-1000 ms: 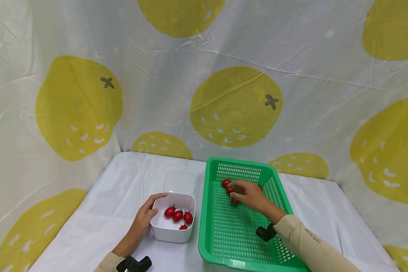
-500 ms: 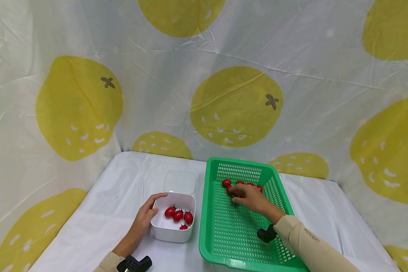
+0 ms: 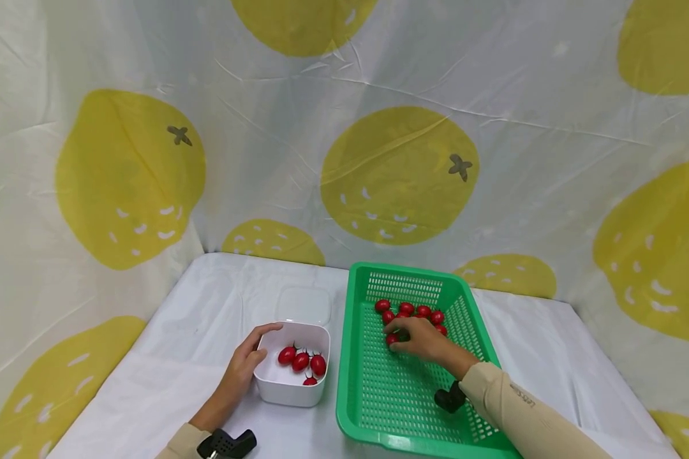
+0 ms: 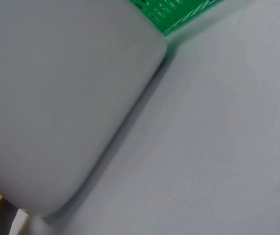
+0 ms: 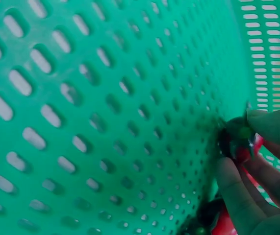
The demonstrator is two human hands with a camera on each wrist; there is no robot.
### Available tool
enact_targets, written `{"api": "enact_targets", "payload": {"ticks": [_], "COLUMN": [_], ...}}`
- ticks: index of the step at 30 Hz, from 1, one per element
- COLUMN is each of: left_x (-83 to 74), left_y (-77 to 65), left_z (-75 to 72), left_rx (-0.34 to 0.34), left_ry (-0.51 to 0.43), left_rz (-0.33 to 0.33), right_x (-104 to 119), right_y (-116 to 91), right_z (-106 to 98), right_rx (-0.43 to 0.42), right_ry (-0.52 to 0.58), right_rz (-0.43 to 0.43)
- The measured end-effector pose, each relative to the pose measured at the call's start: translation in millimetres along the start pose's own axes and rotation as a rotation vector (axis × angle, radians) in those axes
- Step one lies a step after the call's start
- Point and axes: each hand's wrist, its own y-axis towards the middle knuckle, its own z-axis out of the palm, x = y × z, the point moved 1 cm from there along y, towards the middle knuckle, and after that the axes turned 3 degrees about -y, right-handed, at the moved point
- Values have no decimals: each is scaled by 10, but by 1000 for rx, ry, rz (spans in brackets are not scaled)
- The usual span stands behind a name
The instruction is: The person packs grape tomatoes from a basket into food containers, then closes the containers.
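My left hand holds a square white plastic box by its left side, the index finger along the rim. Several red cherry tomatoes with green stems lie inside the box. In the left wrist view the box's smooth outer wall fills the left half, and that hand barely shows. Over the green basket, my right hand reaches in and pinches a cherry tomato between thumb and fingertips, close to the perforated floor. Several more cherry tomatoes are spread behind this hand; the hand hides part of the group.
A translucent square lid lies behind the white box. The basket stands just right of the box, its raised green rim between them. White cloth covers the table, and a lemon-print curtain hangs close behind.
My right hand has shifted slightly down and back, uncovering tomatoes behind it, and its fingers have come around one tomato. The left hand and the white box have stayed in place.
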Motion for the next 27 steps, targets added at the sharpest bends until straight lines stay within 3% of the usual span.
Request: {"api": "enact_targets", "payload": {"ticks": [12,19,27], "left_x": [6,19,20], "left_y": [-1,-12,-6], "left_z": [15,9,10], "left_rx": [0,-5,-7], "left_ry": [6,-6,3], "left_rz": [-36,2,-9], "right_x": [36,49,79], "right_y": [8,18,22], "right_z": [16,23,45], "right_rx": [20,15,10], "right_ry": [-45,-50,-40], "right_rz": [-11,-14,-1]}}
